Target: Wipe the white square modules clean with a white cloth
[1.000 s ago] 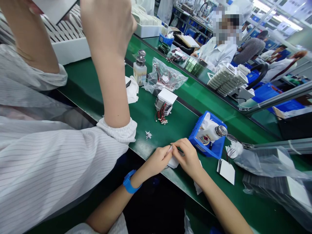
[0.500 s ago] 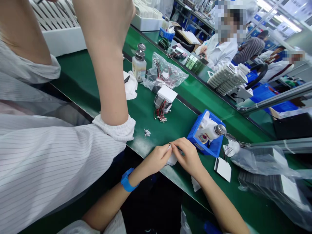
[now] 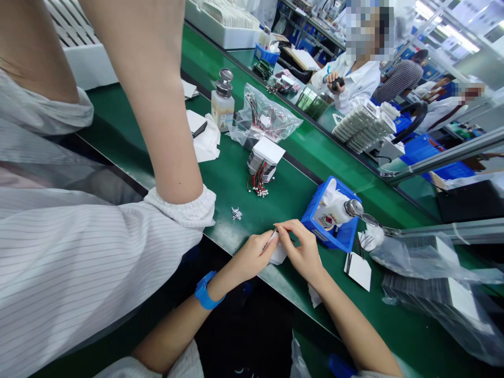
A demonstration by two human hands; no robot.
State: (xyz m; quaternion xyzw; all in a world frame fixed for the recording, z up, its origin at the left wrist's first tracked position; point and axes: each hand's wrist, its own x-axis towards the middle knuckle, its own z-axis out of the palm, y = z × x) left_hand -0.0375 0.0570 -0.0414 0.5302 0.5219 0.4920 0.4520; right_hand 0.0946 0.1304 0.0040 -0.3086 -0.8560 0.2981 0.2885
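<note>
My left hand point(image 3: 252, 257), with a blue wristband point(image 3: 207, 291), grips a white flat piece point(image 3: 271, 241) with a dark edge by the front of the green bench. At that piece's top edge, the thumb and index finger of my right hand point(image 3: 302, 251) pinch together; what lies between them is too small to make out. White material point(image 3: 280, 255) shows below the fingers. Beyond my left hand lies a small heap of white bits point(image 3: 237, 214). Further back stands a stack of white flat pieces point(image 3: 268, 152) with red and black wires point(image 3: 258, 182).
A blue bin point(image 3: 328, 239) holding a bottle point(image 3: 334, 214) stands beyond my right hand. Right of it lie a white piece point(image 3: 359, 271) and bagged stacks point(image 3: 429, 294). A co-worker's arm point(image 3: 153, 105) reaches across at left, near a pump bottle point(image 3: 222, 102) and a clear bag point(image 3: 275, 118).
My right fingertips have lifted slightly, showing more of the white piece's dark edge. The co-worker's arm at left has shifted left. A person across the bench now holds up a dark object.
</note>
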